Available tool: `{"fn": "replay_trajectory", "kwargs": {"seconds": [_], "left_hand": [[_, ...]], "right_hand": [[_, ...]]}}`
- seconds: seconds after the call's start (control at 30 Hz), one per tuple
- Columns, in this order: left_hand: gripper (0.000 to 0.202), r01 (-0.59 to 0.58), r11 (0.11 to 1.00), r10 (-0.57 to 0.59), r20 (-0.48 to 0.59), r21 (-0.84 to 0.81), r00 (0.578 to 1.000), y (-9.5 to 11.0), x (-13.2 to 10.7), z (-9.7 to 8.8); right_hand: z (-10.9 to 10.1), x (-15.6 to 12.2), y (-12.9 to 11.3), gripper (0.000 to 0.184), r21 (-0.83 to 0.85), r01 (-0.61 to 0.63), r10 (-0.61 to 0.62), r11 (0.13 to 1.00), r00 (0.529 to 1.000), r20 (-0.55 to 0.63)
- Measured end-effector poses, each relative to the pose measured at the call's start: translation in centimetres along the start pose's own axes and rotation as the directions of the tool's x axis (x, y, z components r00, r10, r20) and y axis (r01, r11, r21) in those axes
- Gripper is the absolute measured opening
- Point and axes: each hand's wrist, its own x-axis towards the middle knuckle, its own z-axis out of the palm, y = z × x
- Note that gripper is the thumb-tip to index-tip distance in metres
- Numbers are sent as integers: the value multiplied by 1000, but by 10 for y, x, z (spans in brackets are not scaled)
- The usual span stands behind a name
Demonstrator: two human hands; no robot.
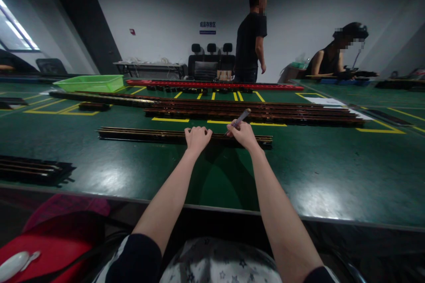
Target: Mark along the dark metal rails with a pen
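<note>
"Fingers of the right hand (244, 133) are closed around what?"

"A slanted pen (243, 117), its lower end down by the dark strips (142, 134)."

"And the left hand (198, 138)?"

"Its fingers curl down over those strips, left of the pen; I can't tell whether they grip."

"Where do the strips lie?"

"On the green surface (133, 177), running left to right, nearer than a longer pile (252, 111). One green tray (91, 84) sits far left."

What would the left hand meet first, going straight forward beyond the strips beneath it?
Beyond the near strips, the left hand would probably meet the longer strip stack first; depth is unclear.
</note>
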Motion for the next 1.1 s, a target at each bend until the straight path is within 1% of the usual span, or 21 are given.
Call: {"fn": "replay_trajectory", "kwargs": {"seconds": [0.23,0.4,0.5,0.7,0.9,1.1], "left_hand": [[44,11,1000,-11,-18,-10,1000,-2,-1,-1],[45,28,1000,-28,-12,13,1000,-3,1,-2],[45,27,1000,-27,-11,10,1000,-3,1,-2],[45,33,999,-33,11,2,999,-3,1,-3],[44,23,1000,-23,3,-21,1000,-3,0,-3],[43,23,1000,-23,8,-8,1000,-3,0,-3]], "right_hand": [[0,1,3,12,-10,18,-18,1000,1000,-10],[-1,3,4,13,-137,19,-22,990,999,-24],[-1,3,4,14,-174,18,-24,985,999,-30],[-1,2,5,14,-176,20,-26,984,999,-30],[-2,1,4,15,-170,18,-22,985,1000,-20],[-2,0,2,14,-148,12,-15,989,1000,-20]]}}
